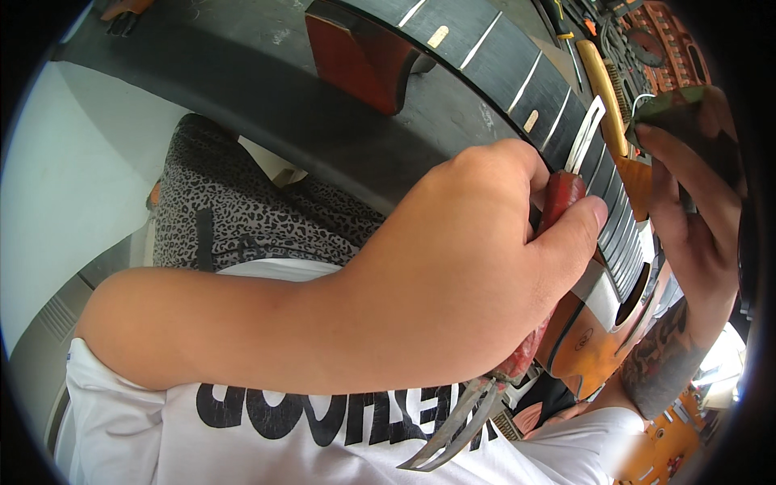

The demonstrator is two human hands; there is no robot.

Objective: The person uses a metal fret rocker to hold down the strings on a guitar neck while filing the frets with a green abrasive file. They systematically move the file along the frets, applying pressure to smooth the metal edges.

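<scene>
My left hand (493,234) is wrapped around a red-handled multi-blade tool (563,198) above the guitar's neck. A slotted metal blade points up and away from the handle. Two curved blades stick out at its lower end, below my wrist. Under the hand runs the black fretboard (473,77) with metal frets and pale inlays. The guitar's orange-brown body (586,335) lies to the right, a grey sheet beside its soundhole. At the right edge my raised right hand (699,190) has its fingers against a dark green patterned thing (691,113), perhaps a cap brim, partly dark and cut off.
A red-brown block (356,61) stands beside the neck on the dark bench (242,77). Beyond the neck lie a wooden-handled brush (605,93), a screwdriver (559,16) and an orange tool case (671,36). My legs are close to the bench's near edge.
</scene>
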